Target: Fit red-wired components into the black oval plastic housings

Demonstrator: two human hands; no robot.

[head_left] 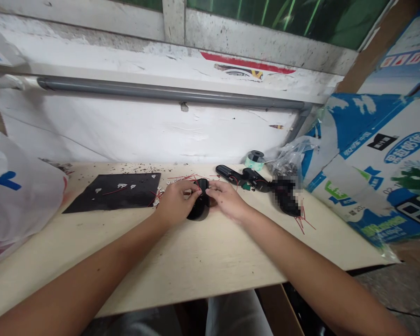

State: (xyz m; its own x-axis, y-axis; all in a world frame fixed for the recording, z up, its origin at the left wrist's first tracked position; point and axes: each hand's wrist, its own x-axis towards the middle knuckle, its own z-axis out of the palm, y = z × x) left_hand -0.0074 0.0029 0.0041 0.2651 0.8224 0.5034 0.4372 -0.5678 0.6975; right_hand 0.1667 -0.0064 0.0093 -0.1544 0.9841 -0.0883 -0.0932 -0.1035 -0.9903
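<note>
Both my hands meet at the middle of a pale wooden table (196, 266). My left hand (175, 203) curls its fingers round a black plastic part (199, 207) that rests on the table. My right hand (226, 198) pinches the top of the same black part from the right side. Thin red wires (182, 178) lie just behind the hands.
A black mat (115, 191) with small white bits lies at the left. More black parts (245, 177), a tape spool (255, 158) and a clear bag (290, 161) sit at the right. A white plastic bag (17, 196) is far left, printed cartons (371, 158) far right.
</note>
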